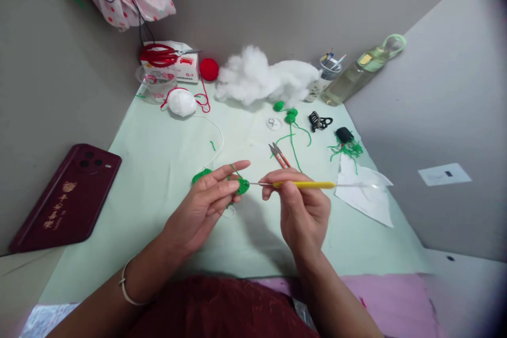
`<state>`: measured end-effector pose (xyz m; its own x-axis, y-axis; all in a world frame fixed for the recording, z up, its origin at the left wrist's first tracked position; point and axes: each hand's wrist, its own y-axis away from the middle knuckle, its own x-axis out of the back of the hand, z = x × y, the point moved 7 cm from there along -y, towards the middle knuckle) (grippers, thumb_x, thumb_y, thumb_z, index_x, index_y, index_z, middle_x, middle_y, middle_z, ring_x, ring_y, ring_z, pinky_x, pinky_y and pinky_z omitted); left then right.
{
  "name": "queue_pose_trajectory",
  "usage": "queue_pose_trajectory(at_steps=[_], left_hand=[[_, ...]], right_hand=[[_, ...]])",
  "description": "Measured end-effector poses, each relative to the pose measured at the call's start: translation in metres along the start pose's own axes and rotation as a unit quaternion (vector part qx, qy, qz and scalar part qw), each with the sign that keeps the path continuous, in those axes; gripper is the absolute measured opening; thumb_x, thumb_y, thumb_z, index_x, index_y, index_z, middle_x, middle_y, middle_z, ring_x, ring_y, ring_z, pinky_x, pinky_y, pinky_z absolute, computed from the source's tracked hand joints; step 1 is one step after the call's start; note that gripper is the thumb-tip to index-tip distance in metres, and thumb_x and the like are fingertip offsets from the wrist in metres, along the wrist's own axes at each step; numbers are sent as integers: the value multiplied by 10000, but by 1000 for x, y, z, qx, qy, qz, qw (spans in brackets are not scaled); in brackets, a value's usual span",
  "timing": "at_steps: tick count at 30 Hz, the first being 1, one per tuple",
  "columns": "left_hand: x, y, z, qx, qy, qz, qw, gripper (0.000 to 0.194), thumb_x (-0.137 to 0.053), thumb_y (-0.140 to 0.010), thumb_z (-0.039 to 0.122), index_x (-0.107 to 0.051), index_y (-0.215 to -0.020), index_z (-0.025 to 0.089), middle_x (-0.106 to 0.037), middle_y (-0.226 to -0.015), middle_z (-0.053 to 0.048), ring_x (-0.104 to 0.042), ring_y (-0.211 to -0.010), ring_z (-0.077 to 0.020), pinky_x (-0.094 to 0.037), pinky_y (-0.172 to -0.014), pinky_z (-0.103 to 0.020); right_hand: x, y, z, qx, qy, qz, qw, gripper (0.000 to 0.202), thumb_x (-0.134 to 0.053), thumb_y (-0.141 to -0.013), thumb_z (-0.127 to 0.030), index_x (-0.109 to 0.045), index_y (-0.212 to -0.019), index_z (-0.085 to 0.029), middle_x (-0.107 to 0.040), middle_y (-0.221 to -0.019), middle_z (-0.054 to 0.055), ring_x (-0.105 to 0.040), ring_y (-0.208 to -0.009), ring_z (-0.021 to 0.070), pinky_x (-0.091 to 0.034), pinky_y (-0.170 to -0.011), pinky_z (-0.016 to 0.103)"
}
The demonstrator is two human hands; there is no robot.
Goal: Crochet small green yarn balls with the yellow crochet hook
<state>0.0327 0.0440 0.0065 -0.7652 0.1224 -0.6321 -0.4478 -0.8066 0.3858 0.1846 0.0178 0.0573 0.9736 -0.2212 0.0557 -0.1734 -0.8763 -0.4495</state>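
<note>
A small green crochet piece [242, 186] is pinched between the thumb and fingers of my left hand [209, 195], whose index finger stretches out with green yarn over it. In my right hand [299, 203] lies a crochet hook [304, 185] with a yellow handle, held like a pen. Its thin metal tip points left and meets the green piece. Behind my left hand, a green yarn ball [201, 175] rests on the table, partly hidden. Thread snips [279, 155] with orange handles lie just beyond my right hand.
White stuffing [257, 76] is heaped at the back, beside a red yarn ball [209, 69] and a white one [181, 102]. Red scissors [160, 55] rest on a box. A bottle [352, 76] leans at the right; a phone [67, 195] lies left. Small green pieces [291, 115] sit mid-table.
</note>
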Motion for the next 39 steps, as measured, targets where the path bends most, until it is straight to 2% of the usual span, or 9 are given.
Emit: queue_pose_trajectory(at_steps=[5,8,11,14,17,21,28,33,39], left_hand=[[-2,0,4,-66,-73,20,995,381,-857,-833,251,-804,-1210,237,-739,-958,-16,-628,-869,-137,-471,-845,-247],[0,0,0,-65,-63,39,995,421,-866,-829,257,-789,-1243,240,-718,-868,7,-606,-791,-126,-469,-832,-253],[-1,-2,-8,1,-3,10,1000,346,-831,-858,257,-813,-1199,202,-489,-571,94,-346,-515,-62,-482,-779,-248],[-1,-3,-7,18,35,3,999,263,-813,-864,241,-841,-1115,167,-289,-494,135,-180,-488,-61,-502,-828,-259],[2,-4,-1,-14,1,16,1000,291,-830,-839,222,-835,-1129,198,-442,-572,94,-294,-538,-73,-477,-802,-256],[1,-2,1,-57,-96,19,994,333,-856,-823,273,-826,-1154,247,-657,-870,1,-532,-784,-135,-425,-742,-255],[4,3,6,-73,-135,23,988,319,-834,-836,285,-831,-1155,290,-636,-926,-15,-564,-914,-182,-461,-824,-281],[7,4,8,-99,-162,53,980,318,-830,-832,264,-826,-1150,277,-623,-917,-6,-532,-824,-155,-454,-758,-264],[2,4,0,-72,-67,54,994,443,-879,-810,263,-766,-1238,242,-598,-776,46,-511,-691,-101,-464,-737,-235]], right_hand=[[-9,1,2,-7,53,-34,998,214,-608,-1038,-206,-805,-1073,-281,-812,-966,42,-736,-839,195,-616,-727,360],[-13,8,-11,109,173,-43,978,294,-636,-1003,-133,-787,-1189,-305,-816,-1065,62,-753,-935,214,-628,-780,375],[-13,13,-18,174,214,-58,959,360,-672,-962,-75,-780,-1227,-292,-813,-1119,81,-748,-988,218,-622,-811,363],[3,5,-6,61,89,-5,994,256,-619,-1016,-135,-796,-1134,-277,-803,-981,53,-725,-824,185,-604,-730,348],[4,-1,7,-48,-40,6,998,208,-602,-1048,-257,-808,-1018,-265,-776,-896,34,-668,-696,157,-572,-639,326],[-3,-2,12,-80,-30,-21,996,156,-679,-1008,-310,-819,-971,-249,-797,-917,41,-684,-739,161,-588,-676,327],[1,-1,21,-124,-105,-11,987,225,-611,-1049,-364,-766,-960,-226,-788,-874,35,-703,-703,150,-602,-666,312],[0,3,-2,-13,77,-32,996,218,-526,-1078,-239,-743,-1058,-242,-801,-945,42,-736,-751,165,-628,-717,339],[-19,24,-23,233,272,-79,930,409,-633,-983,-95,-694,-1349,-266,-811,-1134,101,-765,-988,239,-639,-798,378]])
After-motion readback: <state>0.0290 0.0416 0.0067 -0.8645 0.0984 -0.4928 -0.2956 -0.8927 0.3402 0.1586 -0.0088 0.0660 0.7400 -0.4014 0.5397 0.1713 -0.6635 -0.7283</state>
